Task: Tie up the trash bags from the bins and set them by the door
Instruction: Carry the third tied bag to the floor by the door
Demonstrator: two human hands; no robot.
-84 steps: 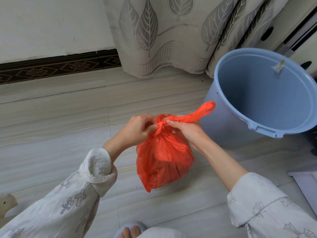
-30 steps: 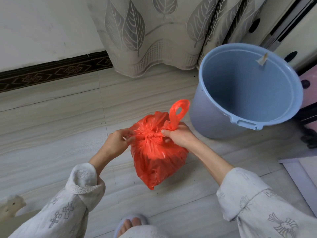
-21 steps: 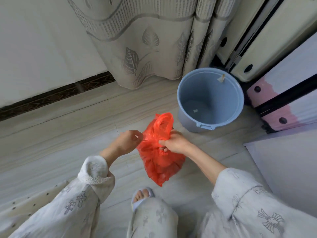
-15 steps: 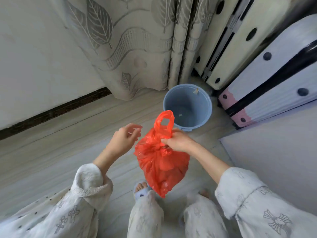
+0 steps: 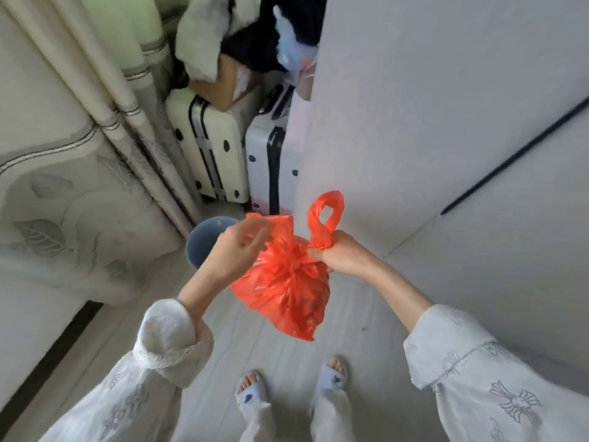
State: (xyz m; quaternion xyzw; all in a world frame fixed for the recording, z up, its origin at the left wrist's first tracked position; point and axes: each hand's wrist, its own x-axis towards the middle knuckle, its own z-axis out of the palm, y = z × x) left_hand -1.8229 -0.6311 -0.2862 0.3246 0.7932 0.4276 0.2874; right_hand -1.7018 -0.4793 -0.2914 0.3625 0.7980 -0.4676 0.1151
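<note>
Both handles of the red trash bag [image 5: 283,288] are held mid-frame — one pinched by the left hand [image 5: 237,250], one gripped in the right hand [image 5: 334,253] — so a second knot seems called for next.

Two suitcases [image 5: 220,148] stand upright beside a leaf-patterned curtain [image 5: 70,161], a cardboard box [image 5: 226,81] on top.

Loose white sleeves [image 5: 484,387] printed with grey cross-like motifs cover both arms; the left cuff [image 5: 170,333] is rolled back, lace-edged; matching trousers [image 5: 331,419]; 2 pale blue slippers [image 5: 251,393] leave the toes bare.
</note>
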